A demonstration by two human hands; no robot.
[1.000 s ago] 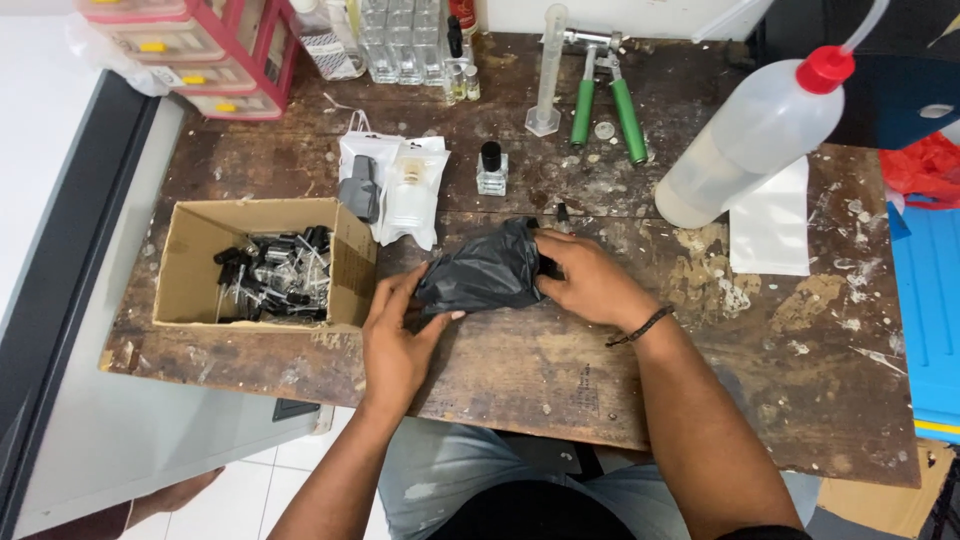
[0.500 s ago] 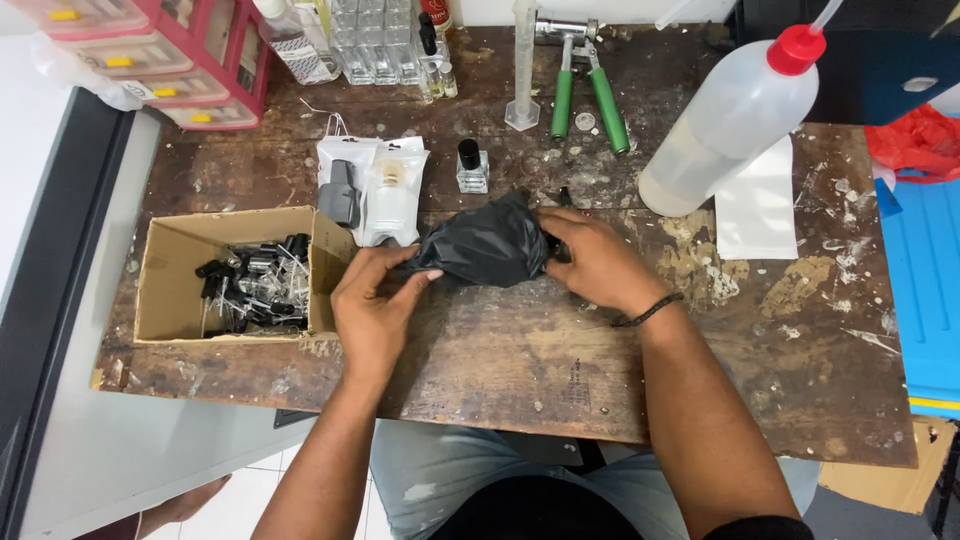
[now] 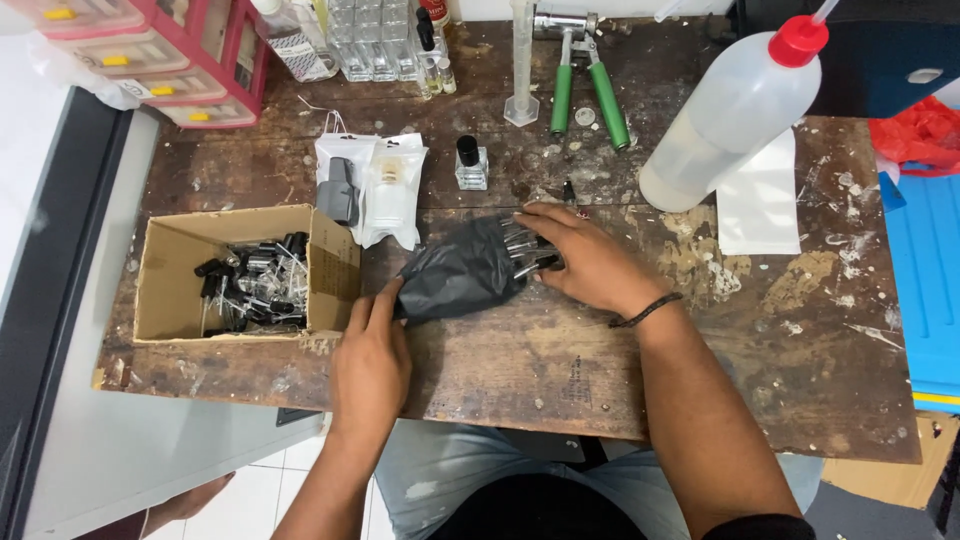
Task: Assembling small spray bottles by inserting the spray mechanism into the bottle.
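A crumpled black plastic bag (image 3: 462,275) lies on the worn wooden table (image 3: 520,380). Small silver tubes poke out of its open right end. My left hand (image 3: 372,360) pinches the bag's lower left corner. My right hand (image 3: 585,258) rests at the bag's mouth with its fingers on the silver pieces (image 3: 528,252). To the left stands an open cardboard box (image 3: 240,272) holding several black-and-silver spray pumps.
Two white packets (image 3: 380,188) and a small glass bottle with a black cap (image 3: 471,164) lie behind the bag. A large squeeze bottle with a red cap (image 3: 735,110), green-handled crimping pliers (image 3: 585,80), red drawers (image 3: 150,60) and a blue mat (image 3: 925,270) ring the area.
The bag has been flattened and its mouth turned right; silver pieces now show at the opening under my right fingers. My left hand slid down to the bag's corner.
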